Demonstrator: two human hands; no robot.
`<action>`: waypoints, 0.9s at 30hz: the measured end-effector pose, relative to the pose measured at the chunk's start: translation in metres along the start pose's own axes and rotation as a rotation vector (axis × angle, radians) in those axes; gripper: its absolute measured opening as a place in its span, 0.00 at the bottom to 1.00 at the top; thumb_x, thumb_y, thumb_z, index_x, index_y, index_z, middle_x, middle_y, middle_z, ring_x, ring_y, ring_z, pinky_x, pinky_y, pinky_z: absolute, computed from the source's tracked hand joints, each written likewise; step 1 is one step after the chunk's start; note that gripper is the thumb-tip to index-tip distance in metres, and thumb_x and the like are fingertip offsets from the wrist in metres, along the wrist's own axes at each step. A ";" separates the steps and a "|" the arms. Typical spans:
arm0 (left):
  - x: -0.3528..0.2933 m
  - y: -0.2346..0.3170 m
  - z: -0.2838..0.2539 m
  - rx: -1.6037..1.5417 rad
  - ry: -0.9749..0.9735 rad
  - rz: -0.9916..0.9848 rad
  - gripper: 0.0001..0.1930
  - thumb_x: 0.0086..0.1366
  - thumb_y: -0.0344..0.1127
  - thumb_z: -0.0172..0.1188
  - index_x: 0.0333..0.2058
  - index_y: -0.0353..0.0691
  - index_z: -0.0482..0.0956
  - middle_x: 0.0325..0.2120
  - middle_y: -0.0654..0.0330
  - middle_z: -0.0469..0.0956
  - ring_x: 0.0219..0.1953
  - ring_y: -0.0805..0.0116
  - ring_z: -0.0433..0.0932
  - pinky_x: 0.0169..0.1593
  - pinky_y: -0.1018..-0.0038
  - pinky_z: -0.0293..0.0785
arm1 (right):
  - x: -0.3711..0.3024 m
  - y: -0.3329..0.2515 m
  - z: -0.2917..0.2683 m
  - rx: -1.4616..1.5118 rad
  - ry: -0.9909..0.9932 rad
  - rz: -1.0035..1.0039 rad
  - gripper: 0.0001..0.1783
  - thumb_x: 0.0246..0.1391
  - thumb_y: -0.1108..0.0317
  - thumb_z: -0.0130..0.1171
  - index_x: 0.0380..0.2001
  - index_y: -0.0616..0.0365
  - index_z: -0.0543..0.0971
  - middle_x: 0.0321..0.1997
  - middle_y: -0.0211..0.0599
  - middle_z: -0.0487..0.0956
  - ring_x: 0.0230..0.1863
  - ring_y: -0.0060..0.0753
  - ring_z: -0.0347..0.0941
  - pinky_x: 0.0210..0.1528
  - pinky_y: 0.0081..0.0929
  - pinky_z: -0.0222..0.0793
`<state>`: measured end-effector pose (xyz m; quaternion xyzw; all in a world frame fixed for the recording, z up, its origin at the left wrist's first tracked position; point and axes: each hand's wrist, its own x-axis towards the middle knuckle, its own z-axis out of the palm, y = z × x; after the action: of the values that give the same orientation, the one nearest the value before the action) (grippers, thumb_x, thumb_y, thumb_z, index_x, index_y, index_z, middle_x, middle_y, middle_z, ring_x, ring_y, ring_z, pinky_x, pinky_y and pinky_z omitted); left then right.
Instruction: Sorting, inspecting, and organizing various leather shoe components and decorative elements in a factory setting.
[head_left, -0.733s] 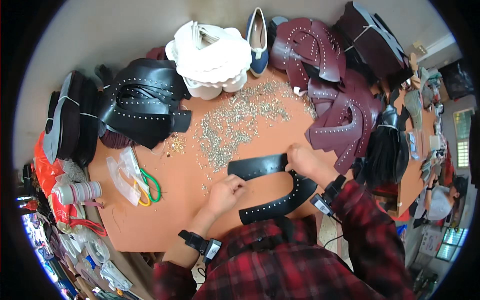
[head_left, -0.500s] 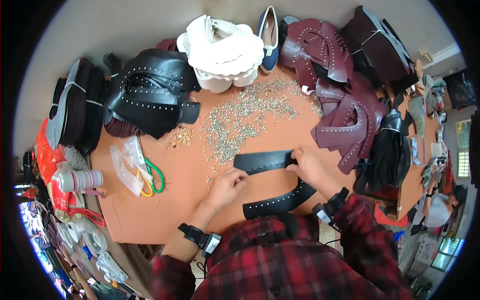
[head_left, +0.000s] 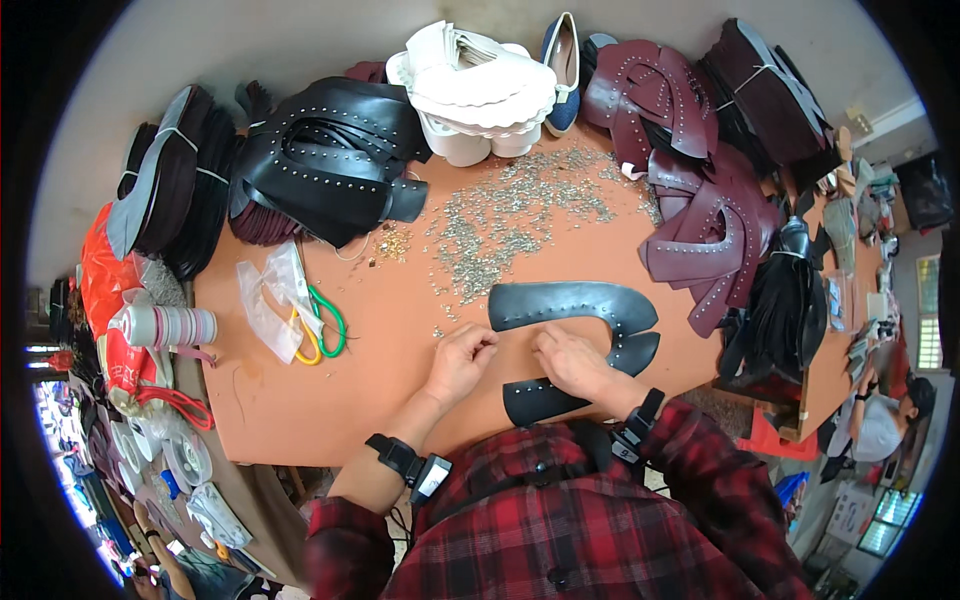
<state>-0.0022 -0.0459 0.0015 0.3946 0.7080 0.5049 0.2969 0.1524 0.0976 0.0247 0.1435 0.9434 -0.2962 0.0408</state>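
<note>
Clear plastic bag (head_left: 268, 300) is lying flat on the orange table (head_left: 380, 400), left of centre, partly covering the green and yellow scissors (head_left: 318, 325). Red plastic bag (head_left: 100, 290) is bunching at the left table edge, with a pale roll of tape (head_left: 165, 326) lying on its side against it. No labels legible.

Black U-shaped leather piece (head_left: 580, 305) is lying flat on the table right in front of the person, open side facing left, small holes running along its edge. Left hand (head_left: 458, 362) is sitting just left of the piece, fingers curled in, fingertips pinched together near the loose silver studs (head_left: 520, 210); can't tell whether a stud is between them. Right hand (head_left: 572, 362) is resting inside the U, fingers pressed down flat, touching the table and the lower arm of the piece.

Studs are spreading from table centre toward the white shoe pieces (head_left: 480, 85) at the far edge. Black studded pieces (head_left: 330, 160) are stacking far left, maroon pieces (head_left: 700, 220) far right.
</note>
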 end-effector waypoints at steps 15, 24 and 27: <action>-0.004 -0.007 -0.003 0.038 -0.022 0.020 0.06 0.51 0.24 0.59 0.29 0.35 0.74 0.23 0.57 0.73 0.23 0.66 0.74 0.28 0.75 0.71 | 0.007 -0.021 0.000 -0.235 0.000 0.086 0.06 0.49 0.72 0.44 0.27 0.64 0.68 0.31 0.48 0.69 0.30 0.48 0.73 0.33 0.37 0.72; 0.003 -0.004 -0.008 0.081 -0.114 -0.004 0.06 0.51 0.25 0.58 0.30 0.36 0.74 0.25 0.56 0.74 0.24 0.64 0.75 0.30 0.73 0.72 | -0.014 0.055 -0.034 -0.035 0.485 0.376 0.07 0.51 0.70 0.48 0.30 0.63 0.71 0.36 0.51 0.70 0.35 0.55 0.70 0.37 0.45 0.67; 0.007 0.006 -0.009 0.153 -0.144 0.030 0.07 0.51 0.25 0.58 0.31 0.37 0.74 0.26 0.56 0.74 0.26 0.61 0.75 0.31 0.71 0.72 | -0.011 0.063 -0.036 -0.034 0.430 0.351 0.07 0.50 0.70 0.49 0.30 0.62 0.70 0.36 0.49 0.70 0.36 0.55 0.70 0.39 0.44 0.66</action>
<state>-0.0119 -0.0431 0.0099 0.4619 0.7152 0.4244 0.3082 0.1816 0.1642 0.0215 0.3634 0.8960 -0.2315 -0.1075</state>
